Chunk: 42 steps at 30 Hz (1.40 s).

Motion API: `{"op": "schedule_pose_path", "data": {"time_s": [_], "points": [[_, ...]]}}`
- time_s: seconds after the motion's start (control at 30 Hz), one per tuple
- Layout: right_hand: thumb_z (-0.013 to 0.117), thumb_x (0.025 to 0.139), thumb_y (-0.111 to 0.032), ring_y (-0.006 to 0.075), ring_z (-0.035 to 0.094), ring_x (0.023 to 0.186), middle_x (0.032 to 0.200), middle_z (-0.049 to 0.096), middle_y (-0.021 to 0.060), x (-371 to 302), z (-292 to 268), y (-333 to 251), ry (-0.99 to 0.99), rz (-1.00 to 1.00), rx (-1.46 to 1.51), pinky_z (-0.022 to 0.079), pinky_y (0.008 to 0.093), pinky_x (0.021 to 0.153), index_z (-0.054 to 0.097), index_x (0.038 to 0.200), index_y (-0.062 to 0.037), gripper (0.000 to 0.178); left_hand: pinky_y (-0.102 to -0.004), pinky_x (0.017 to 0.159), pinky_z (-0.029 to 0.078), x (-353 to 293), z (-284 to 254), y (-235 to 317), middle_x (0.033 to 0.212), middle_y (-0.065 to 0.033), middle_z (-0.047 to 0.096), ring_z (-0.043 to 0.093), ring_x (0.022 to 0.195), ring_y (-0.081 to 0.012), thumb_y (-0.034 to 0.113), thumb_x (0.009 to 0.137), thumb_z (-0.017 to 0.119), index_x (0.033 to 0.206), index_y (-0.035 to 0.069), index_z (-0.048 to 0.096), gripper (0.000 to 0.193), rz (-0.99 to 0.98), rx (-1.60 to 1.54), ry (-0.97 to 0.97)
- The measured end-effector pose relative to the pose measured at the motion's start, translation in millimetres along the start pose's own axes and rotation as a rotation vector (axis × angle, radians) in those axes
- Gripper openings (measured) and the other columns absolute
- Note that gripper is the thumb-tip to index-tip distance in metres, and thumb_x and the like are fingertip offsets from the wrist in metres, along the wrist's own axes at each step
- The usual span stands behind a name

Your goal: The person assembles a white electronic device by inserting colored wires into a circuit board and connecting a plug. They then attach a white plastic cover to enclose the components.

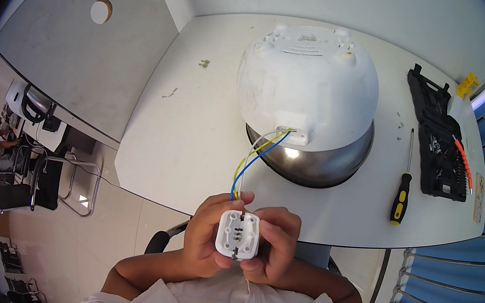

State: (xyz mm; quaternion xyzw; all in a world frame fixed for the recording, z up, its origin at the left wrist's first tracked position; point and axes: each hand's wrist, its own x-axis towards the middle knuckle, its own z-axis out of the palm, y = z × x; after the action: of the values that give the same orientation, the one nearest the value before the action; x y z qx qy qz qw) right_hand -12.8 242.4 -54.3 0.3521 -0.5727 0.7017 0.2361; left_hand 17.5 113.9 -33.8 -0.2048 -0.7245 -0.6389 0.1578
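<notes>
Held part: small white plastic socket block (pixel 238 234), roughly rectangular with rounded corners, open face up toward the camera; metal contacts sit in a row down its middle, small holes at the corners.
Where it is: in front of the person's chest, just off the near edge of the worktop (pixel 195 145), not resting on anything.
Left hand (pixel 207 238): grip wraps the block's left side, thumb on the lower left edge, fingers pressed together round it.
Right hand (pixel 276 246): grip wraps the right side, thumb at the lower right, fingers curled tight behind; both hands touch the block.
Wires (pixel 253 159): white, yellow and blue strands run from the top of the block up to a slot in the cooker's base; slack, curved, tip ends hidden under the left fingers.
Cooker (pixel 308 81): white rounded appliance upside down on the worktop, bare base plate up, shiny metal rim (pixel 313 166) showing on the near side.
Screwdriver (pixel 402 192): yellow and black handle, lies on the worktop right of the cooker, well apart from the hands.
Tool case (pixel 438 139): black, open, far right of the worktop, bits with orange shafts inside.
Loose screws (pixel 205 62): a few small ones left of the cooker.
Floor side: metal chair frame (pixel 78 186) to the left, below the worktop.
</notes>
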Motion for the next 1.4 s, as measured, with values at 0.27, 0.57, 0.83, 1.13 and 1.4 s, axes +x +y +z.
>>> {"op": "schedule_pose_path", "data": {"time_s": [0.27, 0.57, 0.83, 1.13, 1.4], "points": [[0.061, 0.086, -0.031, 0.0237, 0.049, 0.088, 0.111, 0.045, 0.0181, 2.1, 0.6, 1.4, 0.004, -0.03, 0.006, 0.043, 0.0342, 0.074, 0.046, 0.122, -0.0027, 0.049, -0.0337, 0.086, 0.047, 1.6, 3.5, 0.9, 0.124, -0.0241, 0.043, 0.053, 0.109, -0.0267, 0.052, 0.082, 0.059, 0.128, -0.004, 0.038, 0.075, 0.029, -0.038, 0.054], [0.059, 0.087, -0.033, 0.0239, 0.049, 0.087, 0.111, 0.045, 0.0186, -0.3, 2.0, 2.3, 0.022, -0.038, 0.021, 0.043, 0.0336, 0.071, 0.046, 0.122, -0.0024, 0.048, -0.0332, 0.085, 0.047, -0.1, 3.2, 0.5, 0.124, -0.0245, 0.044, 0.055, 0.103, -0.0247, 0.051, 0.081, 0.06, 0.128, -0.003, 0.038, 0.074, 0.015, -0.043, 0.048], [0.057, 0.088, -0.034, 0.024, 0.049, 0.087, 0.111, 0.045, 0.0192, -0.4, 2.7, 2.7, 0.035, -0.052, 0.034, 0.043, 0.0329, 0.07, 0.046, 0.122, -0.0014, 0.048, -0.0369, 0.087, 0.046, -0.7, 3.6, 3.3, 0.121, -0.0241, 0.046, 0.053, 0.11, -0.0302, 0.051, 0.081, 0.06, 0.126, -0.003, 0.04, 0.073, -0.013, -0.019, 0.05], [0.059, 0.087, -0.032, 0.0241, 0.049, 0.086, 0.112, 0.044, 0.0198, -0.3, 3.4, 2.0, 0.036, -0.046, 0.038, 0.043, 0.0339, 0.071, 0.046, 0.122, -0.0019, 0.048, -0.0355, 0.086, 0.045, 1.4, 4.6, 5.6, 0.122, -0.0234, 0.046, 0.054, 0.108, -0.0292, 0.051, 0.082, 0.059, 0.126, -0.003, 0.04, 0.072, 0.001, -0.01, 0.053], [0.059, 0.088, -0.032, 0.0237, 0.05, 0.084, 0.111, 0.044, 0.0196, -0.2, 5.3, 3.2, 0.047, -0.069, 0.016, 0.043, 0.0346, 0.071, 0.045, 0.123, -0.0024, 0.048, -0.035, 0.085, 0.046, -0.2, 7.7, 3.6, 0.119, -0.0226, 0.05, 0.054, 0.105, -0.0281, 0.051, 0.082, 0.06, 0.125, -0.003, 0.041, 0.072, 0.006, 0.023, 0.084]]}}
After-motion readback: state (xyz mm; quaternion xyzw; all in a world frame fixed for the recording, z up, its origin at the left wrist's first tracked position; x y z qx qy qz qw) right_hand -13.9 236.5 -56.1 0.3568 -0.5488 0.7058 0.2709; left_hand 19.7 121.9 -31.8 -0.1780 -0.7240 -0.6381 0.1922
